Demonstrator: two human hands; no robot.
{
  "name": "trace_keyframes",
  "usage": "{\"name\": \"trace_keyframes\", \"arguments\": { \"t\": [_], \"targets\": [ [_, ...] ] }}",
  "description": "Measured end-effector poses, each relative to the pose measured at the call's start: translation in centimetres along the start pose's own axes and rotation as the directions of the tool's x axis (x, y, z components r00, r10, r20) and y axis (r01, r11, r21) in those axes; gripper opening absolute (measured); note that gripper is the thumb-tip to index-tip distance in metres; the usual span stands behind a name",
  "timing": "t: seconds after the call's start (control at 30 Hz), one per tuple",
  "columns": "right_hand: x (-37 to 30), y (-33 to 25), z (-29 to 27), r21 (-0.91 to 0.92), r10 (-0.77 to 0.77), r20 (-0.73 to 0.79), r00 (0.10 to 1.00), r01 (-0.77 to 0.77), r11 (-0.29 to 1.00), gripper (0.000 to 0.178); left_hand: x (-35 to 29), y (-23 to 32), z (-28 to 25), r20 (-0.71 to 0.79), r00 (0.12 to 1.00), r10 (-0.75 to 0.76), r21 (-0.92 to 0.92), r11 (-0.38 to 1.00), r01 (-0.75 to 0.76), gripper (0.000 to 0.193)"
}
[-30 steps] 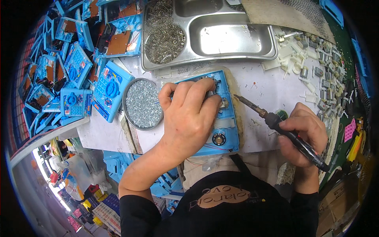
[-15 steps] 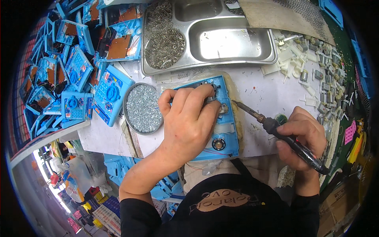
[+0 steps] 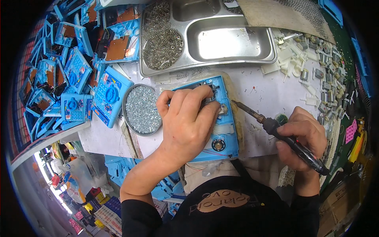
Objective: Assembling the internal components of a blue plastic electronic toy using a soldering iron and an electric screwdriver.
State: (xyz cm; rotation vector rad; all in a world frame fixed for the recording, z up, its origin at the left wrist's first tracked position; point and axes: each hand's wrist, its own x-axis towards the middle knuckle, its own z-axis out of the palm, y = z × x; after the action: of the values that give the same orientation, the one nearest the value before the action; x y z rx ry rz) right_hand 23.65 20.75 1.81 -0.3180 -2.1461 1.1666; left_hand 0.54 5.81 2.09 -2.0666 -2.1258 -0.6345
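Observation:
A blue plastic housing (image 3: 227, 134) lies on the table in front of me, its inside facing up, with a small round speaker (image 3: 218, 145) at its near end. My left hand (image 3: 187, 118) rests over it, fingers bent and thumb and fingertips pinched together inside the housing. Whatever they grip there is hidden. My right hand (image 3: 302, 138) holds a soldering iron (image 3: 290, 142) by its dark handle. The iron's tip points to the far left, just beside the housing's right edge and apart from it.
Left of the housing stands a round dish (image 3: 143, 108) of small screws. Behind is a steel compartment tray (image 3: 231, 59) with springs. Blue toy housings (image 3: 77, 69) pile up at left. Small motors and white plastic parts (image 3: 292, 59) lie at right, partly under a board (image 3: 288, 15).
Both hands and the soldering iron stay almost where they were. My left fingers shift very slightly inside the housing; the tray and dish appear a little farther left.

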Motion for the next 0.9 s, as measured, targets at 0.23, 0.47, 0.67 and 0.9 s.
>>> {"name": "trace_keyframes", "arguments": {
  "t": [0.23,0.47,0.67,0.9],
  "targets": [
    [-0.1,-0.1,-0.1,0.012,0.009,0.006,1.000,-0.010,1.000,0.023,-0.1,-0.2,0.2,-0.032,0.999,0.017,-0.011,1.000,-0.017,0.026],
    [-0.1,-0.1,-0.1,0.008,0.013,0.004,1.000,-0.013,1.000,0.023,-0.7,-0.5,0.0,-0.097,0.994,0.040,-0.028,0.999,-0.043,0.031],
    [0.0,-0.2,-0.3,0.006,0.024,0.010,1.000,-0.024,1.000,0.024,-2.5,-1.4,-0.4,-0.164,0.987,-0.002,-0.074,0.997,-0.010,0.023],
    [-0.1,-0.7,0.2,0.016,0.021,0.015,1.000,-0.021,1.000,0.023,-1.7,-0.3,0.5,-0.138,0.990,0.035,-0.065,0.997,-0.045,0.029]
  ]
}}
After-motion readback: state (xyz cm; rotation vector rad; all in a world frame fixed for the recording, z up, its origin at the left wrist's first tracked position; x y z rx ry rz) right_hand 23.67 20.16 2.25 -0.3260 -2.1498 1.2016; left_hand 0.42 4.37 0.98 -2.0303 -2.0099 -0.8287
